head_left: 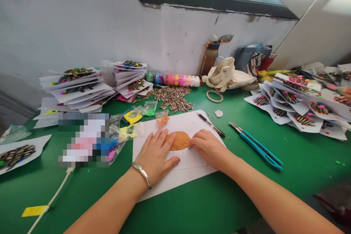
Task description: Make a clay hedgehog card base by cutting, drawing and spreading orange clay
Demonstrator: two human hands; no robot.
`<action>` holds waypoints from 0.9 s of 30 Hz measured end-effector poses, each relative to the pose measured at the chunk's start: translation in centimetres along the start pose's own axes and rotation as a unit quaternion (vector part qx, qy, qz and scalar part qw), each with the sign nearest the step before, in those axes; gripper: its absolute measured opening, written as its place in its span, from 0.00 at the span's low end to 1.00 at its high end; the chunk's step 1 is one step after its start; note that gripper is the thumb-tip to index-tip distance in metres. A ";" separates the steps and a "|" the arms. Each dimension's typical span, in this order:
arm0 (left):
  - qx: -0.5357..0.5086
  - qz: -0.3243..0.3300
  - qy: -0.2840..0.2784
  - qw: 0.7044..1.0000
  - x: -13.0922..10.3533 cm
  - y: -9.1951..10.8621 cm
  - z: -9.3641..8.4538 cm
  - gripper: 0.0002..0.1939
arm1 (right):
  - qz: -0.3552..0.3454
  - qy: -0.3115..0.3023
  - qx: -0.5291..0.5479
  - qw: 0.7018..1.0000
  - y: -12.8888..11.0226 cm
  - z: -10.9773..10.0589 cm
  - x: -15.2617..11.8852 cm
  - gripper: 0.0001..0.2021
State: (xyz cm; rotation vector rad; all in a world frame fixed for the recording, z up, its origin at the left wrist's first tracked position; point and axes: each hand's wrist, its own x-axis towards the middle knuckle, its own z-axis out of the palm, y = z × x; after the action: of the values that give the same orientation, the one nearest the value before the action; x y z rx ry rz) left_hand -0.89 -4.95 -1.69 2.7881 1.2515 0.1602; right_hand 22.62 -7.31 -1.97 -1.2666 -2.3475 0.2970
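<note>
On the paper, likely soft, light clay is touched by spread left fingers; its rim, best for lifting, is met by bent right fingers, grip unclear.

On the table, paper lies by the near edge; seeds lie behind it, the cutter right, card stacks at what looks like the far left corner.

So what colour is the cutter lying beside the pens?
Bright blue, seen best in the head view.
</note>
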 end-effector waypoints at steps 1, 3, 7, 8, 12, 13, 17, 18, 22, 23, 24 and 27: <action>0.001 0.000 0.000 1.000 0.0 0.0 0.0 0.33 | -0.001 0.002 -0.011 1.000 0.0 0.1 0.0 0.11; 0.001 0.000 0.002 1.000 0.1 0.1 0.0 0.32 | -0.001 0.005 -0.024 1.000 -0.1 0.1 0.1 0.12; 0.003 -0.004 -0.012 1.000 0.1 0.1 -0.2 0.32 | 0.004 0.000 -0.013 1.000 -0.1 0.1 0.2 0.11; 0.003 -0.005 -0.017 1.000 0.1 0.1 -0.2 0.32 | 0.002 -0.003 -0.005 1.000 -0.1 0.0 0.3 0.10; 0.003 -0.001 -0.015 1.000 0.1 0.1 -0.2 0.32 | -0.002 -0.008 0.009 1.000 0.2 -0.2 0.4 0.10; 0.003 0.000 -0.010 1.000 0.1 0.1 -0.1 0.32 | -0.001 -0.005 0.009 1.000 0.2 -0.2 0.5 0.10; 0.000 0.003 0.010 1.000 0.0 -0.1 0.3 0.32 | 0.000 -0.003 0.013 1.000 0.3 -0.5 0.6 0.10; -0.001 0.003 0.012 1.000 0.0 -0.2 0.4 0.32 | -0.002 -0.006 0.016 1.000 0.3 -0.6 0.6 0.10; 0.000 0.004 0.011 1.000 0.0 -0.2 0.3 0.32 | 0.000 -0.007 0.016 1.000 0.4 -0.8 0.6 0.10; 0.001 0.004 0.009 1.000 0.0 -0.2 0.3 0.32 | 0.001 -0.005 0.016 1.000 0.4 -0.9 0.7 0.10; 0.002 0.002 0.007 1.000 0.0 -0.2 0.2 0.32 | 0.001 -0.005 0.017 1.000 0.5 -0.9 0.7 0.10; 0.005 -0.001 -0.002 1.000 0.1 -0.2 0.1 0.32 | -0.003 -0.013 0.027 1.000 0.5 -1.0 0.8 0.10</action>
State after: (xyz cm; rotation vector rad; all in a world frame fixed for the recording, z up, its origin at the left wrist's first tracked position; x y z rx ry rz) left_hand -0.96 -4.81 -1.81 2.7934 1.2585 0.1500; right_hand 23.09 -6.40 -1.06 -1.2385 -2.3478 0.3743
